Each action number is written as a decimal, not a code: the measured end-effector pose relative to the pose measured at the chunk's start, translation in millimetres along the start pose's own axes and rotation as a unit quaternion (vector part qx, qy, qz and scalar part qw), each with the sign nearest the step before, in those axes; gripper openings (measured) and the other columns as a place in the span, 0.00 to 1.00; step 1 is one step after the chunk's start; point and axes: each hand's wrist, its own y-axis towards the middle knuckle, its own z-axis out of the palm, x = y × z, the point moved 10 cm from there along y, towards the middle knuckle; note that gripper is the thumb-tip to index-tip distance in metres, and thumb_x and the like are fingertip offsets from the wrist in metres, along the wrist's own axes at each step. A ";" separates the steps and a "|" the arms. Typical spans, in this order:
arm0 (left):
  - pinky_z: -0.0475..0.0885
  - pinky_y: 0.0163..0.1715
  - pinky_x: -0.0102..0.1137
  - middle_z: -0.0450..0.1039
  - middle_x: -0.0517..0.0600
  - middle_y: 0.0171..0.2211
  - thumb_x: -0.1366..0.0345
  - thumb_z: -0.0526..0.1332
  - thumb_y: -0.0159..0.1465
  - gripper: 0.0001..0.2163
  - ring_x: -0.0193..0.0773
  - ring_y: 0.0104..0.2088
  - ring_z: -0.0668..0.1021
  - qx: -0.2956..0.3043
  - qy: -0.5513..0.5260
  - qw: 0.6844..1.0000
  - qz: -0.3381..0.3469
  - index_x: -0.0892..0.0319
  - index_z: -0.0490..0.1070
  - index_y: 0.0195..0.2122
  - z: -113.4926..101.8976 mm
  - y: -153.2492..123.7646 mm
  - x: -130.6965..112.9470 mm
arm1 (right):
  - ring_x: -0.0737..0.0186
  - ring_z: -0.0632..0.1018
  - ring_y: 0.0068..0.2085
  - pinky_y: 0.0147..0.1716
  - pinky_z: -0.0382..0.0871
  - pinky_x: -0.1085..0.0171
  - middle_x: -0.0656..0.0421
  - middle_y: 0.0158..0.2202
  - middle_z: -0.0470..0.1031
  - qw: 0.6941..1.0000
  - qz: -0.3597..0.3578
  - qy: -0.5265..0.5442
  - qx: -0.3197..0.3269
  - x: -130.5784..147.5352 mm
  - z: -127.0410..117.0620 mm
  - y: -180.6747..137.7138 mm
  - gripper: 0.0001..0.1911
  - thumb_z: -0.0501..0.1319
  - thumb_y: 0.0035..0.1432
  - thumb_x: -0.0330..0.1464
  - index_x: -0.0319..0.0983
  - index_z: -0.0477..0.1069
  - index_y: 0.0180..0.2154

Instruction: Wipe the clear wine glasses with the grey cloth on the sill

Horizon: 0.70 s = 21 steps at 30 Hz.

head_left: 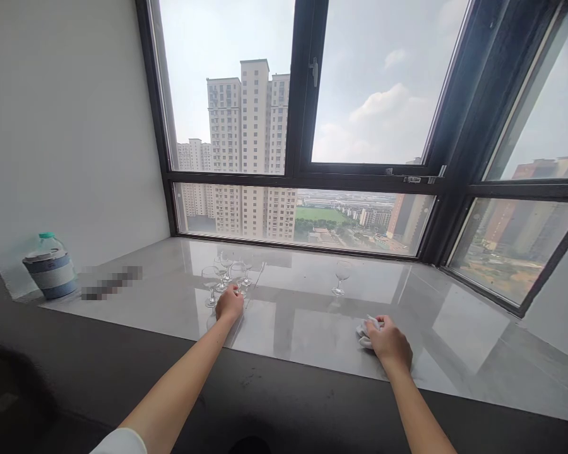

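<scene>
My left hand is closed at the stem of a clear stemmed glass, its fingers pinched just below the bowl; the foot is hidden behind the hand. Close around it on the grey sill stand several similar glasses, among them a wine glass to the left. My right hand grips a crumpled white cloth low over the sill's front part. One more wine glass stands upright by itself between the two hands, farther back and touched by neither.
The glossy sill ends in a front edge with a dark wall below. At the left end stands a blue-and-white tub with a green-capped bottle in or behind it. A pixelated patch lies beside the tub. Dark-framed windows close off the back.
</scene>
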 end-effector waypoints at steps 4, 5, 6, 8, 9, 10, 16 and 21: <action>0.65 0.30 0.31 0.78 0.50 0.38 0.63 0.55 0.61 0.12 0.43 0.36 0.78 -0.011 -0.010 1.000 -0.004 0.50 0.68 0.45 -3.5 -2.7 -0.4 | 0.49 0.77 0.42 0.36 0.66 0.59 0.52 0.44 0.77 1.000 0.000 0.005 0.002 -0.8 1.8 0.8 0.21 0.50 0.59 0.47 0.44 0.69 0.46; 0.65 0.30 0.31 0.78 0.49 0.37 0.63 0.55 0.60 0.10 0.43 0.36 0.78 -0.011 -0.006 1.000 -0.003 0.51 0.69 0.43 -3.9 -3.5 -1.0 | 0.49 0.77 0.42 0.36 0.66 0.59 0.52 0.44 0.77 1.000 0.000 0.006 0.002 -1.1 2.2 1.0 0.21 0.50 0.59 0.48 0.44 0.69 0.45; 0.65 0.30 0.31 0.78 0.49 0.37 0.64 0.55 0.60 0.09 0.43 0.35 0.78 -0.009 0.000 1.000 0.000 0.51 0.70 0.40 -4.0 -4.2 -2.0 | 0.49 0.77 0.42 0.36 0.66 0.59 0.53 0.44 0.77 1.000 0.000 0.007 0.002 -1.2 2.5 1.2 0.20 0.50 0.59 0.48 0.44 0.69 0.45; 0.65 0.30 0.32 0.78 0.50 0.37 0.65 0.55 0.58 0.08 0.43 0.36 0.78 -0.001 0.016 1.000 0.007 0.52 0.71 0.37 -2.9 -5.5 -4.4 | 0.49 0.77 0.42 0.36 0.66 0.59 0.53 0.44 0.77 1.000 -0.001 0.008 0.001 -1.2 2.5 1.3 0.20 0.50 0.59 0.48 0.44 0.69 0.45; 0.66 0.31 0.32 0.78 0.50 0.38 0.65 0.55 0.58 0.08 0.44 0.37 0.78 0.003 0.022 1.000 0.012 0.52 0.72 0.36 -2.2 -6.1 -5.9 | 0.49 0.77 0.42 0.36 0.66 0.59 0.53 0.44 0.77 1.000 0.000 0.008 0.001 -1.2 2.5 1.3 0.20 0.51 0.59 0.48 0.44 0.69 0.45; 0.66 0.31 0.32 0.78 0.50 0.40 0.65 0.56 0.57 0.08 0.45 0.38 0.78 0.003 0.026 0.999 0.019 0.52 0.72 0.36 -2.0 -6.6 -7.8 | 0.49 0.77 0.42 0.36 0.66 0.59 0.53 0.44 0.77 1.000 0.001 0.009 0.001 -1.2 2.4 1.3 0.20 0.51 0.59 0.48 0.44 0.69 0.45; 0.68 0.36 0.35 0.76 0.52 0.47 0.62 0.56 0.58 0.11 0.49 0.45 0.77 -0.007 0.055 0.997 0.049 0.51 0.74 0.41 -1.4 -9.0 -16.0 | 0.49 0.77 0.42 0.36 0.66 0.59 0.52 0.44 0.77 1.000 0.004 0.007 0.003 -1.1 1.5 0.8 0.20 0.51 0.59 0.47 0.44 0.70 0.45; 0.68 0.37 0.36 0.77 0.53 0.47 0.60 0.56 0.58 0.15 0.49 0.45 0.77 0.010 0.063 0.997 0.045 0.50 0.75 0.45 1.9 -9.6 -15.5 | 0.49 0.77 0.42 0.36 0.66 0.60 0.52 0.44 0.77 1.000 0.002 0.006 0.004 -1.8 2.3 1.7 0.20 0.51 0.59 0.47 0.44 0.70 0.45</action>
